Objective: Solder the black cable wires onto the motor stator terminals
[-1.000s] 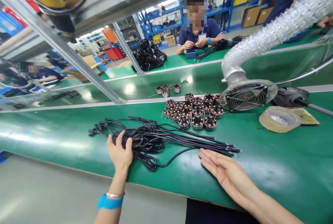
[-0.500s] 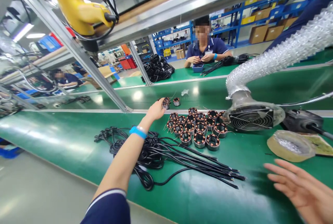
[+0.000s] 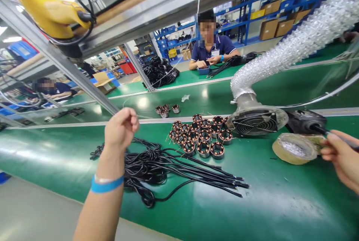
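My left hand (image 3: 122, 127) is raised over the left part of the bench, fingers curled in a pinch. A thin pale wire (image 3: 174, 68) hangs from above and runs toward it; the hold itself is hard to see. Below lies a bundle of black cables (image 3: 146, 166) with stripped ends pointing right. My right hand (image 3: 340, 155) is closed around the black handle of a soldering iron (image 3: 347, 142), whose front end sits in a dark holder (image 3: 305, 121). Several ring-shaped stators with copper windings (image 3: 203, 149) stand grouped mid-bench, beside the fan.
A fan (image 3: 256, 125) with a silver duct (image 3: 269, 59) stands behind the bench's right side. A round tub (image 3: 294, 149) sits before the iron holder. More stators (image 3: 164, 113) stand beyond the rail. A yellow power tool (image 3: 47, 5) hangs upper left. A co-worker (image 3: 213, 48) sits opposite.
My left hand has drawn back and left from the stators beyond the rail, leaving them there. My right hand, open before, has moved up and closed on the soldering iron. The view has shifted.
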Tool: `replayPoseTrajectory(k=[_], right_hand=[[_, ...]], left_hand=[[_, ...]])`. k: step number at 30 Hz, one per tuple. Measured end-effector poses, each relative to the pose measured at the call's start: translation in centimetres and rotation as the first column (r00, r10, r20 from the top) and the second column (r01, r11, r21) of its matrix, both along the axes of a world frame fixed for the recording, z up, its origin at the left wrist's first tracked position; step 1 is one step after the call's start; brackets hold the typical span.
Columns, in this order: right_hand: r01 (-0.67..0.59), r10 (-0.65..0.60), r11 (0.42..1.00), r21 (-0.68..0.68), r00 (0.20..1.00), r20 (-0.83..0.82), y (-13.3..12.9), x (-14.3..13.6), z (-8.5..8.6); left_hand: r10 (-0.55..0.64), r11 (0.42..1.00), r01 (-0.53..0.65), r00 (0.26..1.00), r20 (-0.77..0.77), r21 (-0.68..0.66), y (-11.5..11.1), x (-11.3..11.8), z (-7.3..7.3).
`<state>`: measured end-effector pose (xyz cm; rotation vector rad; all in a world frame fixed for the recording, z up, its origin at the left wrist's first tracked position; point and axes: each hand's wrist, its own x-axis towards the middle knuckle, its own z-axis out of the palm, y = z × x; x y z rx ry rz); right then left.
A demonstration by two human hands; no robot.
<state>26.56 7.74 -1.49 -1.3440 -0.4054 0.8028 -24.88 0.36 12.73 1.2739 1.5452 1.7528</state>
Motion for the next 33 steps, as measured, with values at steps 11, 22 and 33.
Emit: replayPoseTrajectory(k=[11, 22, 33], right_hand=[[0.004, -0.036, 0.992, 0.124, 0.966, 0.255, -6.5, 2.1, 2.1], [-0.582, 0.224, 0.762, 0.283, 0.648, 0.728, -16.3, -8.4, -0.5], [-0.606, 0.211, 0.767, 0.213, 0.552, 0.807, -16.3, -8.5, -1.4]], left_hand=[[-0.285, 0.899, 0.436, 0.659, 0.696, -0.044, -6.6, 14.5, -8.3], [-0.242, 0.879, 0.461, 0.652, 0.719, -0.122, -7.2, 20.2, -9.8], [-0.131, 0.906, 0.375, 0.69, 0.711, -0.197, -8.3, 19.7, -9.9]])
